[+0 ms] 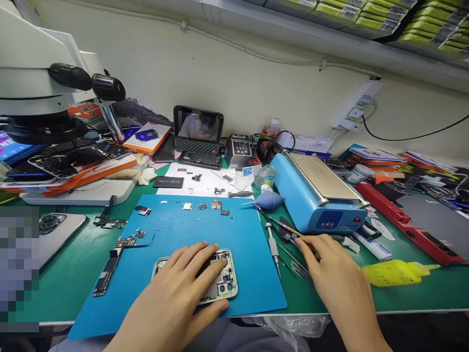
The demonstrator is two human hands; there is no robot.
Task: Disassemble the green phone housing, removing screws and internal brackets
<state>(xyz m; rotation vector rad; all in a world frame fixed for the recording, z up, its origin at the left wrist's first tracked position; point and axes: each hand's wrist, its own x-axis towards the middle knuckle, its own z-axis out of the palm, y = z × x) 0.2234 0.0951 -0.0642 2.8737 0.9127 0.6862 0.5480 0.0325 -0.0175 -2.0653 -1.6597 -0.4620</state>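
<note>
Phone frame (223,285), stripped and pale green, lies on the blue mat (234,239) near the mat's front edge. The left hand (183,288) rests flat over it with fingers spread, not clasped around it, so most of the frame's inside is hidden and only its right side and camera cutouts show. The right hand (330,274) lies on the green table (73,274) just right of the mat, its fingertips among a cluster of thin tools (289,237); whether it pinches one of them cannot be told, since the fingers cover the spot. A screwdriver (273,249) lies beside the mat's right edge. Small parts (203,206) sit in a row along the far part of the mat (too small to identify). A circuit board (106,274) lies at the mat's left edge. A blue heating station (315,200) stands beyond the right hand, and a yellow bottle (394,273) lies to its right. The microscope (44,73) at far left is cut off by the picture's edge.
</note>
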